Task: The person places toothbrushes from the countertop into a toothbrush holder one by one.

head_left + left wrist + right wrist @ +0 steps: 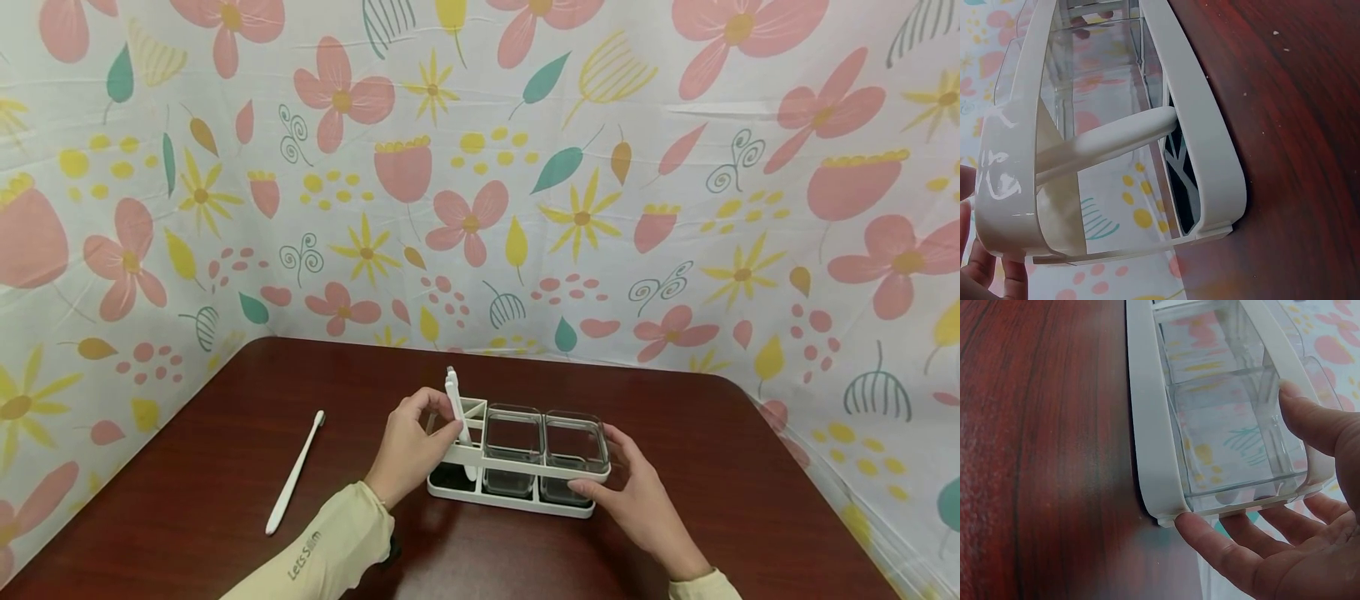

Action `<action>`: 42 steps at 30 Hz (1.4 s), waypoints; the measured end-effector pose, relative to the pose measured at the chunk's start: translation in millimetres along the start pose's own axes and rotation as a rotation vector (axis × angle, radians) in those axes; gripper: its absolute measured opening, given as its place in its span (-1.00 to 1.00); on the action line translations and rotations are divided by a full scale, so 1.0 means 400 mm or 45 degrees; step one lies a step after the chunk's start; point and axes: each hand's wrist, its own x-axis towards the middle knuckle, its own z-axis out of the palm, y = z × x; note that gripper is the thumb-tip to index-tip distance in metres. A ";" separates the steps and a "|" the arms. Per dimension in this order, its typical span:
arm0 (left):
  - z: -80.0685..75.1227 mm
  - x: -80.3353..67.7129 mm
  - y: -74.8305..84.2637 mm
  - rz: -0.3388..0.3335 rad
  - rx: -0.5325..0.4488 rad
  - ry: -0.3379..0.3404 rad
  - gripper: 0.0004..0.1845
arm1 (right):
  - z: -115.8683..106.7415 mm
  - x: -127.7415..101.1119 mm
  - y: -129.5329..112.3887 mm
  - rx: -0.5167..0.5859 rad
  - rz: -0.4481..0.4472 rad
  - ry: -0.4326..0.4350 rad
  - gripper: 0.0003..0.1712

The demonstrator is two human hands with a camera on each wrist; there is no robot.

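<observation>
A person's left hand (411,447) pinches a white plastic toothbrush (456,406) standing in the white rack with clear plastic cups (525,475) on the dark wooden counter (225,433); right hand (637,500) cups the rack's end, fingers relaxed. Tilted, the brush may tip the rack.

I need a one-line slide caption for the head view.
Left hand pinches a white toothbrush in the rack.

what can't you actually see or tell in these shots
- Left hand: the head view shows only its back, so its grip on the toothbrush is hidden; the left wrist view cuts it off at the edge.
- Toothbrush head: too small in the head view.
- Rack base under the clear cups: blurred by reflections in both wrist views.
- Right hand thumb: hidden in the head view.
</observation>
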 end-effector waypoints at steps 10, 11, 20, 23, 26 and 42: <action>-0.015 -0.002 -0.002 0.061 0.034 0.035 -0.75 | 0.001 0.000 0.006 0.001 -0.032 0.029 0.05; -0.018 -0.002 -0.002 0.061 0.026 0.036 -0.75 | 0.001 0.001 0.007 0.000 -0.035 0.029 0.05; -0.070 0.019 -0.012 0.088 -0.025 0.120 -0.70 | -0.002 0.002 0.007 -0.004 -0.031 0.019 0.06; -0.095 0.026 -0.016 0.086 -0.031 0.149 -0.68 | -0.004 0.001 0.005 -0.021 -0.027 0.016 0.07; -0.118 0.029 -0.024 0.059 -0.016 0.159 -0.61 | -0.004 0.001 0.003 -0.018 -0.029 0.015 0.06; -0.217 0.008 -0.117 -0.349 0.371 -0.036 0.18 | 0.001 0.002 0.002 0.018 -0.036 0.008 0.05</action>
